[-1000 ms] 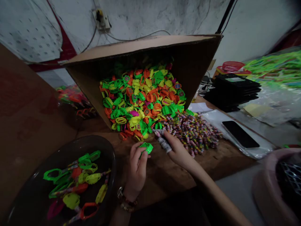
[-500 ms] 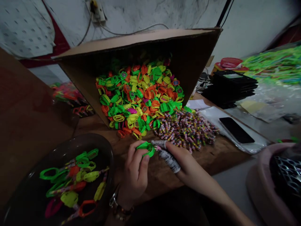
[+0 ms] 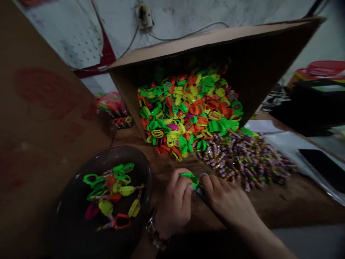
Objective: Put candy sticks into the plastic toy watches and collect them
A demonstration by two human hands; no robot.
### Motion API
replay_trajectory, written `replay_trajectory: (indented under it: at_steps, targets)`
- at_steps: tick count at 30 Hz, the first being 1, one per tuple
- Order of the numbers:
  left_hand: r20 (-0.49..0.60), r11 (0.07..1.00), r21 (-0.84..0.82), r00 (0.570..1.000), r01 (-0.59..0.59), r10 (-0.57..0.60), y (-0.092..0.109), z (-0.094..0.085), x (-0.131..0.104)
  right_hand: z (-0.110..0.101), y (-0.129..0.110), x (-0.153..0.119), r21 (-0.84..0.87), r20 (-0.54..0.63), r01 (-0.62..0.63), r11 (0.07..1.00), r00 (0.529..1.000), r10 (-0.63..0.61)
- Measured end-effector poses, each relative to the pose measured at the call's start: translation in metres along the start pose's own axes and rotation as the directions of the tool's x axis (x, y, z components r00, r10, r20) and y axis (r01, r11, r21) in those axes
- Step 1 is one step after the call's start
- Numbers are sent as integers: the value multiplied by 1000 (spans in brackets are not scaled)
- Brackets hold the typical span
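My left hand (image 3: 176,198), with bracelets at the wrist, pinches a green plastic watch-shaped piece (image 3: 192,180) low in the middle of the view. Against the right side of that piece, my right hand (image 3: 226,199) has its fingers closed; what they hold is hidden beneath them. Behind my hands, a tipped cardboard box (image 3: 258,68) spills a heap of green, yellow, orange and pink pieces (image 3: 188,111). A pile of small wrapped candy-like sticks (image 3: 248,158) lies to the right of the heap.
At the left stands a dark round basin (image 3: 147,172) with several colored pieces joined to wrapped sticks. A black phone (image 3: 323,167) lies on plastic at the right. Dark stacked items (image 3: 315,104) and a red basket (image 3: 326,67) are behind it. Cardboard (image 3: 48,108) rises at far left.
The view has swung left, so things appear further right. My right hand has rolled over, back of the hand up, and its fingers now cover the stick end seen before at the green piece.
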State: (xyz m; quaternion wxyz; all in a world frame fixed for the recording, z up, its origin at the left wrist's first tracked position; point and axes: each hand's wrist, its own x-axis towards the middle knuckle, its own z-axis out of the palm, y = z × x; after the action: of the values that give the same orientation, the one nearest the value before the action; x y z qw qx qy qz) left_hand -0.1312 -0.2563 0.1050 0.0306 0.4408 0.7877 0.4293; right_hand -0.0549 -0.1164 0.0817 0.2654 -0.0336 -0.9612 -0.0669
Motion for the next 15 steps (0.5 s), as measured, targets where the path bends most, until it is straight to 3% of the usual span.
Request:
replay_trajectory:
  at_steps: [5, 11, 13, 15]
  targets:
    - [71, 986, -25, 984, 166, -164, 2, -3, -12, 21, 0, -13, 145, -119, 211, 967, 974, -195]
    - [102, 971, 87, 968, 223, -231, 4, 6, -25, 37, -21, -26, 352, -190, 172, 920, 976, -110]
    - [49, 964, 171, 976, 203, -214, 4, 2, -28, 36, -24, -23, 393, -151, 149, 907, 984, -96]
    - [-133, 926, 321, 978, 197, -162, 4, -13, -31, 35, -19, -17, 408, -79, 114, 906, 993, -90]
